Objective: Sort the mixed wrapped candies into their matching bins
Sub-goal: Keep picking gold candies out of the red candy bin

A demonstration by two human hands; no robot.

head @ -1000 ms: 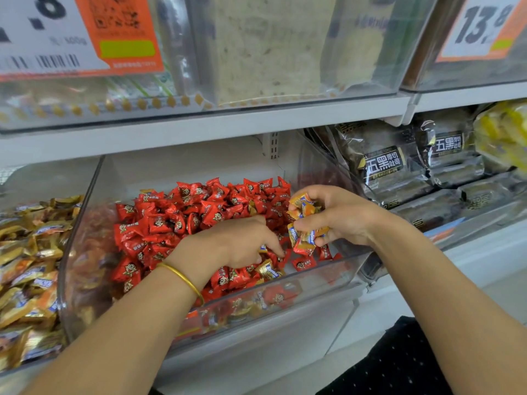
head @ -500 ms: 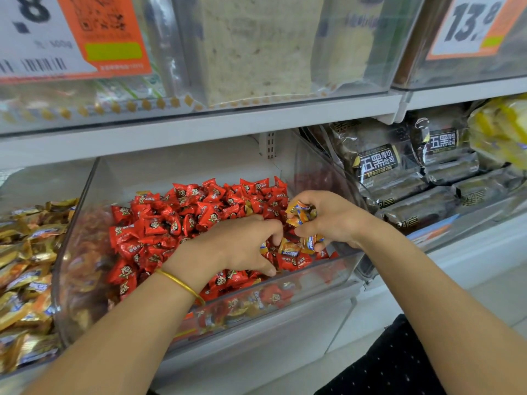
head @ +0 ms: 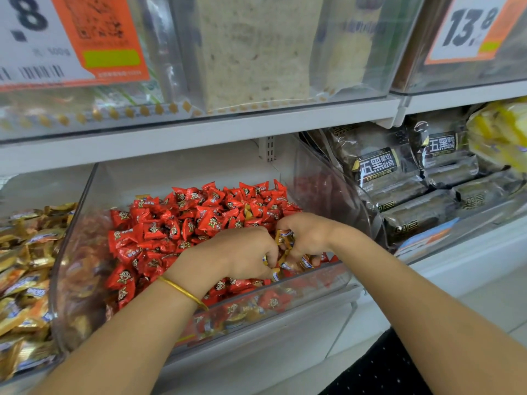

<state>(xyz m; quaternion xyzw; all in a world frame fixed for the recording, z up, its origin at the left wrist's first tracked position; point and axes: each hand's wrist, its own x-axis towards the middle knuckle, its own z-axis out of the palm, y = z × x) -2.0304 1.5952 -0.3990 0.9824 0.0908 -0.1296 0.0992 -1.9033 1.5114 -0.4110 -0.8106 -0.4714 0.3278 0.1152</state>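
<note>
1. Two tiers of white shop shelving (head: 199,143) fill the view. Price cards (head: 71,38) hang on the clear boxes up top, and dark bread packs (head: 376,166) sit at the right of the lower tier. No bench here, everything lives on the shelf.
2. The big clear bin (head: 74,280) in the middle of the lower shelf is heaped with red candies (head: 199,220). That's the one being picked over, so I'd say we're mid-sort, fishing the wrong ones out of the red pile.
3. Next door on the left is the gold-candy bin (head: 25,266), which looks like home for the strays.
4. The left hand (head: 242,258), with a gold bangle (head: 182,292) on the wrist, is down in the front-right corner of the clear bin. Its fingers are curled round a gold wrapper that peeks out between them.
5. The right hand (head: 305,238) is touching the left one, fingers clenched on a little bunch of stray gold candies (head: 285,238) held just above the red heap.
6. My guess for the next move: carry the whole handful across to the left bin without dropping any back in. After that, go back for the lone gold wrapper (head: 248,214) lying deeper in the red pile.
</note>
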